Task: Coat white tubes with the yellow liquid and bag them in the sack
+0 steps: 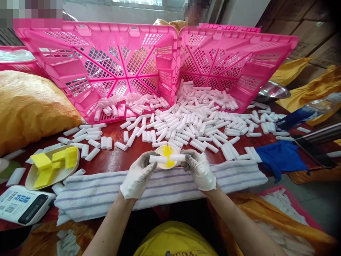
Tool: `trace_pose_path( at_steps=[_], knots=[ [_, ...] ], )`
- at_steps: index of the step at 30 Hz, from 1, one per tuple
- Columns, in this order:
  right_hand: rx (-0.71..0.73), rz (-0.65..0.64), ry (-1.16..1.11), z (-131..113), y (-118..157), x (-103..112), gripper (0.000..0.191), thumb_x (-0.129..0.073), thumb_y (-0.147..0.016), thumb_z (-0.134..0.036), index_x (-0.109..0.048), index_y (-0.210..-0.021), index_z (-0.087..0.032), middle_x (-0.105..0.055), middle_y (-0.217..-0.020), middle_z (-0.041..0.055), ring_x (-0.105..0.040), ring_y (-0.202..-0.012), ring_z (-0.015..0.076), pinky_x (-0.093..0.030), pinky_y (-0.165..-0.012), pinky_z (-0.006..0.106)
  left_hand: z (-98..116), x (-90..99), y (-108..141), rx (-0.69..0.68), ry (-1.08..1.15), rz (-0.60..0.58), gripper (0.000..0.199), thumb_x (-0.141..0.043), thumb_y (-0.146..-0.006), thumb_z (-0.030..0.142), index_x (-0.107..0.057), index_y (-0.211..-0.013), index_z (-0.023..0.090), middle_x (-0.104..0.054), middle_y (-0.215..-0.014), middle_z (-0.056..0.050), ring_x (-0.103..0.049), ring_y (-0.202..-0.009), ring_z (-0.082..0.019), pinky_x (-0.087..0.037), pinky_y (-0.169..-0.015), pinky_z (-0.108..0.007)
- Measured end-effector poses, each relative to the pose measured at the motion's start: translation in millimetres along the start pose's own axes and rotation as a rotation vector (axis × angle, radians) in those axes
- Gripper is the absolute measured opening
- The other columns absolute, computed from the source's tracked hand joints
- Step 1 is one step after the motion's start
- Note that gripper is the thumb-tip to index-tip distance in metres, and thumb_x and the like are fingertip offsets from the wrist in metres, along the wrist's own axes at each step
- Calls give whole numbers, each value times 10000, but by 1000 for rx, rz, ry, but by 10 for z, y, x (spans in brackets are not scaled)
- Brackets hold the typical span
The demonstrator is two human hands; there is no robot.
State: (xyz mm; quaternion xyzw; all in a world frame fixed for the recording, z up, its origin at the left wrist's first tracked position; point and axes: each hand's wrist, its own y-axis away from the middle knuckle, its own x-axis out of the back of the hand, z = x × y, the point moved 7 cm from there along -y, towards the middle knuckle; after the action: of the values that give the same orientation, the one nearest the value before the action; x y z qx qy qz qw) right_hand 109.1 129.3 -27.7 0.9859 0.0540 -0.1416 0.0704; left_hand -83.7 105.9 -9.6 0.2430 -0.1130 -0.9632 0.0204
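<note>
Far left: amber sack [32, 106], then a pale dish [30, 179] of yellow sponge blocks [45, 177] beside loose white tubes, with a white boxed device [25, 205] nearer the wearer. Striped towel [103, 192] runs along the near edge of the red table [114, 137], under both forearms and gloves. Left hand [137, 174], in a thin white glove with greyed fingertips, is closed to a tube's width: thumb and fingers pinch the outer end of one white tube [157, 159], which points rightward from the grip. Small bowl [158, 151] of yellow liquid [167, 150], thin stick [167, 143] standing in it, sits just beyond the towel, between the hands and behind the tubes from this view. Second white tube [177, 157] points leftward from the right hand [199, 170], gloved likewise, its pinch equally narrow on the outer end. Long axes run side to side, roughly in one line; inner ends face each other in front of the bowl. Yellow shows between them; cannot tell whether it is on the ends or only behind. Neither hand clearly nearer the bowl. Beyond: heap of loose white tubes [186, 117], spilling from two pink crates [106, 26]. Right: blue cloth [279, 156], plastic bottle [295, 117] on its side.
</note>
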Motion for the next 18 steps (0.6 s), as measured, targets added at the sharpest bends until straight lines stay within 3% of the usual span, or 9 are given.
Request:
trace_pose_path(
  at_steps=[4, 7, 11, 13, 18],
  knots=[
    [17, 5, 11, -43, 33, 5, 355, -639, -802, -468, -591, -995, -174, -586, -663, -1, -478, -524, 90, -369, -494, 217, 55, -67, 57, -6, 143, -78, 297, -686, -780, 266, -567, -1048, 220, -600, -1157, -58, -570, -1089, -198, -450, -957, -358],
    [55, 43, 55, -137, 70, 54, 338, -643, -806, -451, -603, -990, -170, -592, -684, 4, -492, -545, 90, -388, -513, 218, 76, -110, 103, 17, 147, -101, 273, -626, -825, 314, -517, -1066, 249, -578, -1152, -41, -583, -1086, -242, -467, -935, -480],
    [106, 34, 72, -264, 119, 66, 312, -632, -818, -434, -616, -996, -178, -589, -710, 8, -517, -578, 100, -400, -518, 221, 21, -124, 122, -55, -319, -15, 335, -623, -817, 367, -527, -1101, 217, -604, -1035, -47, -619, -870, -158, -513, -824, -339],
    [98, 10, 96, -296, 136, 42, 302, -640, -809, -432, -622, -981, -184, -607, -765, 18, -527, -591, 99, -410, -523, 220, -37, -184, 122, -95, -548, -26, 344, -636, -801, 373, -573, -1093, 203, -627, -996, -52, -607, -832, -148, -496, -801, -294],
    [64, -17, 271, -349, 160, 9, 292, -620, -813, -431, -622, -961, -179, -613, -794, 23, -535, -618, 105, -447, -562, 225, -8, -340, 160, -199, -737, -131, 257, -643, -777, 351, -645, -985, 201, -665, -947, -47, -606, -872, -180, -474, -797, -282]
  ],
)
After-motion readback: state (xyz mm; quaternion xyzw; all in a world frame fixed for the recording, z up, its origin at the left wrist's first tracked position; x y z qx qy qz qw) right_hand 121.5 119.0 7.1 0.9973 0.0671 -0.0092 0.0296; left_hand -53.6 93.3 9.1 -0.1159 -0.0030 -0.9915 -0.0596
